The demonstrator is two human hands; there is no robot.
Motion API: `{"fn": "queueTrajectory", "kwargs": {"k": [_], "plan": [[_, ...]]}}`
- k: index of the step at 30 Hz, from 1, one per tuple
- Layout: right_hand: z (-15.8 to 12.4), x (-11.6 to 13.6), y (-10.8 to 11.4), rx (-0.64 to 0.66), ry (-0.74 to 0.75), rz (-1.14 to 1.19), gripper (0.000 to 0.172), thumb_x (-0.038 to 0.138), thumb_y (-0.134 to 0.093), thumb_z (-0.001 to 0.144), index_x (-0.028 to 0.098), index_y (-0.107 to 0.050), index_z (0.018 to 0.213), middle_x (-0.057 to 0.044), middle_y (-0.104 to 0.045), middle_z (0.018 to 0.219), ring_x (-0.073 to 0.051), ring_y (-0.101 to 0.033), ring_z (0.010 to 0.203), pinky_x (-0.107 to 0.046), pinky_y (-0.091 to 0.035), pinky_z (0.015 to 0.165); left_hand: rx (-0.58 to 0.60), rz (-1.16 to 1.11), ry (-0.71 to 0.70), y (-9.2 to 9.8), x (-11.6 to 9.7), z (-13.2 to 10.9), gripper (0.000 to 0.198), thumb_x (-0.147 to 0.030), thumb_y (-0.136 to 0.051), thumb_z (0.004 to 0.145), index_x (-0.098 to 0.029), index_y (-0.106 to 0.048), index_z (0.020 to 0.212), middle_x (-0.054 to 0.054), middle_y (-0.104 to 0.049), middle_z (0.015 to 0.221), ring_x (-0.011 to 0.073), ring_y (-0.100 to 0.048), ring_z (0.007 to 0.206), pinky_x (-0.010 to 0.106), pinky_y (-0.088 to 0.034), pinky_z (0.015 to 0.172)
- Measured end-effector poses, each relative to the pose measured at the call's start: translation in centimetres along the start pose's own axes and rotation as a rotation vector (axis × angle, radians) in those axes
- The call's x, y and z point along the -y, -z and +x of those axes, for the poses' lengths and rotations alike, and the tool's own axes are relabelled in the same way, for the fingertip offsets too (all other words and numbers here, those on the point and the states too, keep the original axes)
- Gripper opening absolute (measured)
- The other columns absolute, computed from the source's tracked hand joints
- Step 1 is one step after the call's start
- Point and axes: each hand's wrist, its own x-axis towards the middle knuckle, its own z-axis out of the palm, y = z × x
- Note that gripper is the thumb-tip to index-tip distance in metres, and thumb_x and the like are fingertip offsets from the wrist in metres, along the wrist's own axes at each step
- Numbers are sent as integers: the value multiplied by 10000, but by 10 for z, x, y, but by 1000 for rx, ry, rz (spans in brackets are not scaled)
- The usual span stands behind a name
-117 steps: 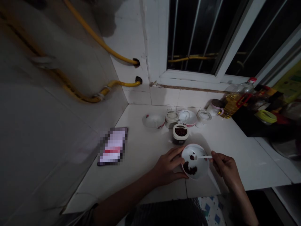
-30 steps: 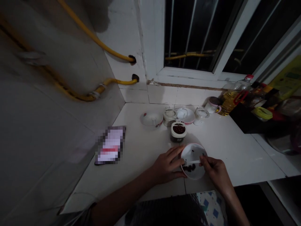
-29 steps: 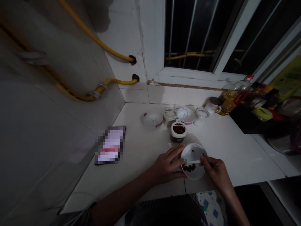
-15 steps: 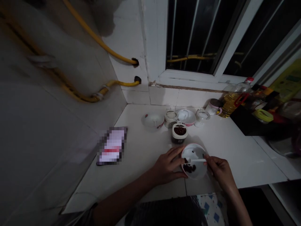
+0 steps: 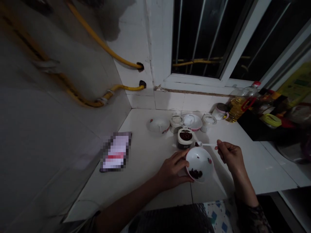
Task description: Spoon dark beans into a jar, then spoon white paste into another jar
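Observation:
My left hand (image 5: pixel 175 169) grips the left rim of a white bowl (image 5: pixel 205 163), which is tilted above the counter. Some dark dried bits (image 5: pixel 195 173), perhaps peppercorns, lie low inside the bowl, with a single bit higher up. My right hand (image 5: pixel 229 154) pinches the handle end of a small white spoon (image 5: pixel 208 144). The spoon's tip, carrying some dark bits, is over the bowl's far rim. Just behind stands an open seasoning jar (image 5: pixel 185 139) with a white rim, filled with dark reddish bits.
At the back stand two clear-lidded jars (image 5: pixel 177 123) (image 5: pixel 209 122), a shallow dish (image 5: pixel 158 124), a bowl (image 5: pixel 197 121) and a mug (image 5: pixel 220 111). An oil bottle (image 5: pixel 239 103) and other bottles are at right. A blurred phone (image 5: pixel 116 151) lies left on the white counter (image 5: pixel 141 149).
My right hand has lifted the spoon from inside the bowl, up and away toward the jar, with dark bits on it. My left hand keeps the bowl nearly in place.

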Motion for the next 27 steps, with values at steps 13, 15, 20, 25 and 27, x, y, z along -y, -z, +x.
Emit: {"fn": "queueTrajectory", "kwargs": {"k": [13,15,20,25,27], "plan": [[32,21,-33,-86,634,-599,517,526,-420,942,165,-695,694,-72,-689,605,-147,-596,509,-233,-355,508,15,-4,41,-1,1,-2,396,-483,-752,760,-179,-607,970,180,-558,1322,269,-549,1208,382,-521,939],[31,21,-35,-104,724,-715,533,497,-382,971,165,-699,700,-84,-698,607,-148,-604,505,-237,-338,505,12,-15,48,-2,1,-1,398,-485,-757,754,-184,-608,968,173,-553,1330,269,-551,1205,378,-520,937],[28,25,-34,-122,887,-832,486,427,-383,999,161,-708,756,-73,-704,618,-140,-594,511,-244,-341,526,-8,-22,25,-2,0,-1,390,-498,-728,779,-178,-605,965,173,-559,1320,269,-566,1180,382,-533,913],[26,29,-32,-127,1034,-913,427,357,-443,988,167,-676,684,-62,-700,623,-138,-573,519,-262,-357,568,-9,-20,26,0,0,1,385,-500,-716,792,-172,-605,961,184,-569,1296,274,-563,1182,383,-540,904],[25,31,-29,-127,1067,-912,407,345,-470,977,167,-668,668,-54,-683,594,-133,-552,499,-263,-363,566,-21,-16,11,0,0,1,386,-503,-709,797,-167,-603,956,190,-576,1279,274,-567,1176,384,-538,908]]}}
